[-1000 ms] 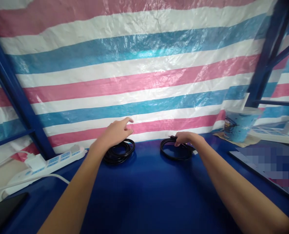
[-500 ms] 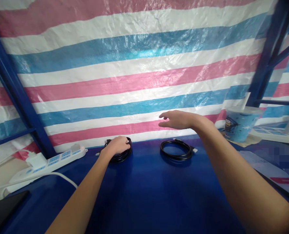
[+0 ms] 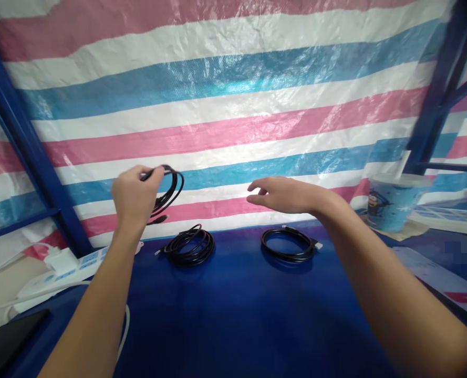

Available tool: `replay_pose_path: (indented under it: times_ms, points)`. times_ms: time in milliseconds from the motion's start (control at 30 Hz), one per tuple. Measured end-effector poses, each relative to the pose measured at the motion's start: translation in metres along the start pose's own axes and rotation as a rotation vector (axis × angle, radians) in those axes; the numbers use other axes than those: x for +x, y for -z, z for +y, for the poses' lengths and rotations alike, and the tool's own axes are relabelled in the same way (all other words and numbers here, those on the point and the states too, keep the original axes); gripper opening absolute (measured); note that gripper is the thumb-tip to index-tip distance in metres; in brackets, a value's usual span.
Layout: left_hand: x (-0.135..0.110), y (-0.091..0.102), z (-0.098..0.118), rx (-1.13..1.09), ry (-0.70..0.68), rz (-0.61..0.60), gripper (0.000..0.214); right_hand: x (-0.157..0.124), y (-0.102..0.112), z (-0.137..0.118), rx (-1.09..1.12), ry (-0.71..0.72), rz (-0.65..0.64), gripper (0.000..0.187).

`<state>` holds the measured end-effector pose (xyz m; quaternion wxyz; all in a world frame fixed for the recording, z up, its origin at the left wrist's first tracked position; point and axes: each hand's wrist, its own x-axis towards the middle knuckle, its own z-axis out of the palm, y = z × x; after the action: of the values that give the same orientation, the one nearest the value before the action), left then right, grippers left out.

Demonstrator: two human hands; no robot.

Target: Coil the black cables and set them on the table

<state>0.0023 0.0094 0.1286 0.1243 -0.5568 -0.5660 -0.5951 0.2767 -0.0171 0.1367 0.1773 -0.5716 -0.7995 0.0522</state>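
Note:
My left hand (image 3: 133, 195) is raised above the blue table (image 3: 233, 315) and grips a coiled black cable (image 3: 169, 190), which hangs in the air in front of the striped tarp. Below it a pile of coiled black cables (image 3: 189, 245) lies on the table. Another single coiled black cable (image 3: 289, 244) lies further right. My right hand (image 3: 282, 193) hovers above that coil with fingers stretched out, holding nothing.
A white power strip (image 3: 55, 268) with a plugged-in adapter lies at the left edge. A blue printed cup (image 3: 388, 202) stands at the back right. A striped pink, white and blue tarp (image 3: 233, 105) forms the back wall, framed by blue metal posts (image 3: 32, 157).
My left hand closed on a coil from the left pile and lifted it up off the table. My right hand let go of the right coil earlier and stays hovering above it.

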Motion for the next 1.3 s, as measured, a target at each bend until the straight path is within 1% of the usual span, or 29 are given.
replay_pose_path:
  times_ms: [33,67,100,133,167,200,233,267,300,333,367,433,500,567,633,700,800,933,1000,1100,1133,1167,1233,1267,1300]
  points:
    - [-0.001,0.006,0.011,-0.117,0.024,0.056,0.025,0.000,-0.002,-0.003,0.037,0.025,0.005,0.053]
    - [-0.003,0.012,0.023,-0.210,0.047,0.060,0.028,-0.001,-0.004,-0.006,0.070,0.055,0.012,0.056]
    - [-0.007,0.016,0.035,-0.299,0.069,0.039,0.030,-0.001,-0.006,-0.010,0.124,0.102,0.019,0.060]
    - [-0.011,0.019,0.047,-0.409,0.098,-0.003,0.030,-0.002,-0.009,-0.015,0.212,0.165,0.025,0.065]
    - [-0.015,0.021,0.058,-0.668,0.186,-0.102,0.026,-0.002,-0.012,-0.019,0.342,0.240,0.037,0.068]
    - [-0.019,0.023,0.067,-0.841,0.264,-0.158,0.025,-0.002,-0.015,-0.024,0.513,0.321,0.056,0.069]
    - [-0.022,0.024,0.074,-0.948,0.326,-0.223,0.024,-0.001,-0.017,-0.028,0.714,0.404,0.081,0.066]
    - [-0.025,0.024,0.079,-1.031,0.380,-0.275,0.025,-0.001,-0.019,-0.033,0.915,0.476,0.103,0.057]
    - [-0.026,0.025,0.082,-1.061,0.410,-0.307,0.027,0.000,-0.020,-0.037,1.083,0.530,0.122,0.046]
    - [-0.026,0.025,0.083,-1.070,0.420,-0.336,0.028,0.000,-0.021,-0.040,1.189,0.561,0.140,0.035]
    - [-0.026,0.026,0.083,-1.071,0.412,-0.358,0.029,0.000,-0.021,-0.042,1.243,0.578,0.165,0.027]
    - [-0.024,0.026,0.079,-1.054,0.357,-0.417,0.030,0.000,-0.020,-0.045,1.234,0.569,0.228,0.018]
    - [-0.024,0.027,0.075,-1.009,0.289,-0.531,0.025,-0.002,-0.017,-0.045,1.181,0.546,0.259,0.014]
    - [-0.024,0.028,0.072,-0.977,0.260,-0.656,0.021,-0.004,-0.014,-0.043,1.147,0.533,0.218,0.014]
    - [-0.025,0.028,0.072,-0.999,0.292,-0.719,0.021,-0.006,-0.012,-0.040,1.128,0.531,0.149,0.017]
    - [-0.025,0.027,0.072,-1.076,0.359,-0.707,0.017,-0.007,-0.011,-0.037,1.116,0.540,0.100,0.022]
    - [-0.022,0.025,0.072,-1.213,0.455,-0.638,0.015,-0.002,-0.012,-0.032,1.158,0.548,0.066,0.033]
    - [-0.017,0.023,0.067,-1.340,0.570,-0.461,0.026,0.011,-0.023,-0.026,1.364,0.485,0.063,0.054]
    - [-0.016,0.022,0.066,-1.387,0.611,-0.358,0.031,0.016,-0.032,-0.028,1.468,0.477,0.014,0.060]
    - [-0.020,0.017,0.068,-1.444,0.645,-0.205,0.035,0.016,-0.048,-0.043,1.575,0.550,-0.093,0.066]
    - [-0.023,0.015,0.070,-1.455,0.651,-0.169,0.036,0.015,-0.053,-0.050,1.603,0.570,-0.105,0.065]
    - [-0.026,0.011,0.072,-1.463,0.657,-0.151,0.037,0.013,-0.056,-0.058,1.632,0.569,-0.090,0.062]
    - [-0.032,0.005,0.078,-1.475,0.671,-0.164,0.039,0.012,-0.059,-0.070,1.719,0.504,0.037,0.050]
    - [-0.034,0.003,0.081,-1.478,0.674,-0.206,0.039,0.011,-0.058,-0.074,1.761,0.447,0.119,0.043]
    - [-0.035,0.002,0.083,-1.472,0.670,-0.275,0.039,0.012,-0.056,-0.075,1.791,0.385,0.209,0.035]
